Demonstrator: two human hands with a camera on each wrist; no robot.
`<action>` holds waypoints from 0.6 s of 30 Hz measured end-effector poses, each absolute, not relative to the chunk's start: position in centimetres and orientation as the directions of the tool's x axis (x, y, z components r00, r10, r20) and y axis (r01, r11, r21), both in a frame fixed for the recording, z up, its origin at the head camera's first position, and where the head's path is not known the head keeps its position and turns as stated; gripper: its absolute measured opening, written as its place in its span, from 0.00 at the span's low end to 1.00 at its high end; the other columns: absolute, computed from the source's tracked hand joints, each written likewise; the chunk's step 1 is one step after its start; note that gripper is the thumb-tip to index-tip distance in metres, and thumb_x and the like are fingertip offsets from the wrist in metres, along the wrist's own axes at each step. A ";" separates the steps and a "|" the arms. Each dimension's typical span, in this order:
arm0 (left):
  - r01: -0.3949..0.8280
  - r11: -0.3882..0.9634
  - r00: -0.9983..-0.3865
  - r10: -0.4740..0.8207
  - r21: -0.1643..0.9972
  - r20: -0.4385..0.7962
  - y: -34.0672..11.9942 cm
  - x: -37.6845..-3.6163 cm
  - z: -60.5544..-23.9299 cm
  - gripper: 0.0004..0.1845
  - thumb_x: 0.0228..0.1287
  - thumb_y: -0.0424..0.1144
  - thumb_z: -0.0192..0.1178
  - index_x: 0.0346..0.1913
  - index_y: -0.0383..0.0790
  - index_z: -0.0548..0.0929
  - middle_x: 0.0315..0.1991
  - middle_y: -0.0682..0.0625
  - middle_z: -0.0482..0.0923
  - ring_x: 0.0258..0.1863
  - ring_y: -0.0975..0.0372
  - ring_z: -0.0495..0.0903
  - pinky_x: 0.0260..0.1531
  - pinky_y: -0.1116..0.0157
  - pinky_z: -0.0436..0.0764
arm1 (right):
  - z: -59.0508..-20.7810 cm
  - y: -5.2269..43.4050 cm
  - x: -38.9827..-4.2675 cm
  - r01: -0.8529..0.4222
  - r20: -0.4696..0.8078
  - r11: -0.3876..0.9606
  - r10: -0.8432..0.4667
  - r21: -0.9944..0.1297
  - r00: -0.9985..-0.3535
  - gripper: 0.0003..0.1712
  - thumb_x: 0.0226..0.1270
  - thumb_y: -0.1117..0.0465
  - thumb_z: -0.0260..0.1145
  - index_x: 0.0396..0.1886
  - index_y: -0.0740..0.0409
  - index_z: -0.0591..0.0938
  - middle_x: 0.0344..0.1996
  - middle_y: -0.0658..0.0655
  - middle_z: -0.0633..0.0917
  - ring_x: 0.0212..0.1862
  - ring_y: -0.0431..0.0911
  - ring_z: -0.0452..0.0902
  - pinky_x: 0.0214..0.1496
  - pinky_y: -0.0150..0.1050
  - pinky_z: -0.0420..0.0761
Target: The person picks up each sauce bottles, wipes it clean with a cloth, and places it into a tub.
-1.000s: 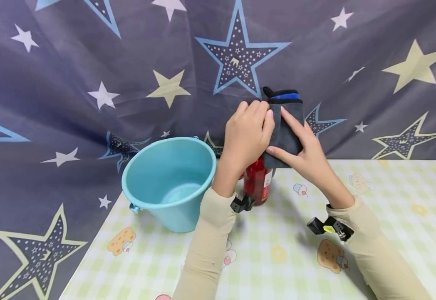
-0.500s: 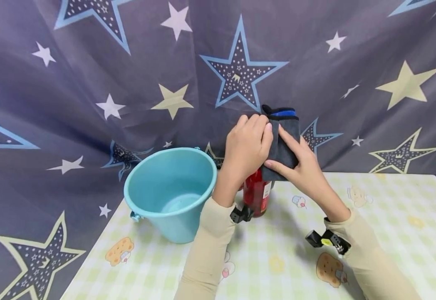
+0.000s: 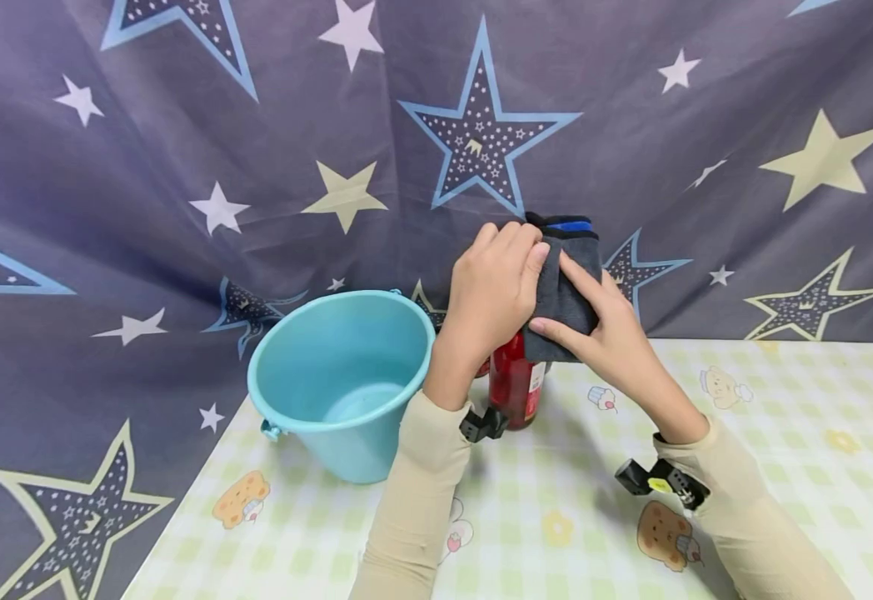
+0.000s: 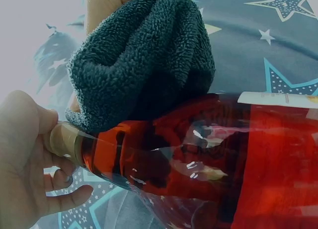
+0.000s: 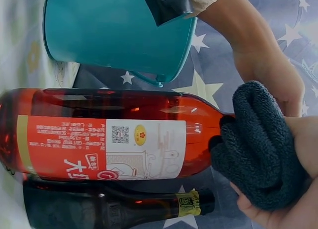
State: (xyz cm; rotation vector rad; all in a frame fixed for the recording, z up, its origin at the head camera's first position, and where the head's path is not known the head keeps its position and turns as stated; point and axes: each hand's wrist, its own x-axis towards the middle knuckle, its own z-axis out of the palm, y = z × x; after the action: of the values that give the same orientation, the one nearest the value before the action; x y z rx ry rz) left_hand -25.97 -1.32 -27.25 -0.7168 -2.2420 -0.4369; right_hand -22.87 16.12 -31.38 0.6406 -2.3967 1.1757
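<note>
A large bottle of red liquid (image 3: 515, 383) with a red and white label stands on the table. My left hand (image 3: 492, 283) grips it by the capped top, fingers and thumb curled around the gold-coloured cap (image 4: 64, 139). A folded dark grey cloth (image 3: 567, 292), black-edged with some blue at its top, is in my right hand (image 3: 609, 321), thumb on one side and fingers on the other. The cloth (image 5: 266, 149) lies against the bottle's neck and shoulder in the right wrist view. Most of the bottle's upper part is hidden from the head view.
A light blue bucket (image 3: 380, 429) stands left of the bottle, close to my left forearm. Beside the red bottle is a smaller dark bottle (image 5: 114, 206) with a yellow neck band. A checked cloth covers the table (image 3: 511, 517); a star-patterned curtain (image 3: 631, 83) hangs behind.
The head view dipped and rose slightly, shifting everything in it. Both hands keep their holds on the bottle and the cloth, with barely any movement between them.
</note>
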 end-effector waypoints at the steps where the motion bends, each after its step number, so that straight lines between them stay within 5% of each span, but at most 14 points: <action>1: 0.610 0.787 -0.583 0.363 0.096 0.727 -1.4 -26.0 -27.2 0.19 0.84 0.46 0.40 0.53 0.42 0.81 0.46 0.50 0.82 0.38 0.56 0.73 0.38 0.64 0.79 | -31.3 16.1 -22.8 -0.553 0.523 0.548 -0.230 -0.627 -0.821 0.48 0.65 0.58 0.75 0.80 0.43 0.62 0.63 0.68 0.74 0.44 0.52 0.67 0.40 0.45 0.68; 18: 0.603 0.793 -0.593 0.373 0.087 0.713 -1.4 -26.0 -27.0 0.18 0.84 0.47 0.40 0.52 0.45 0.81 0.45 0.52 0.81 0.40 0.56 0.74 0.39 0.64 0.80 | -31.4 16.7 -22.6 -0.535 0.438 0.616 -0.320 -0.578 -0.840 0.45 0.66 0.54 0.74 0.80 0.44 0.64 0.65 0.68 0.72 0.47 0.54 0.74 0.45 0.47 0.74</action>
State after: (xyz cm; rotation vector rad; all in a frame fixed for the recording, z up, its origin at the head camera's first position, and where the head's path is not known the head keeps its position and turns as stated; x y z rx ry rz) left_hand -26.00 -1.39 -27.04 -0.7185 -2.2681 -0.4192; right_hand -22.58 16.68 -31.38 0.6935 -2.5512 1.0523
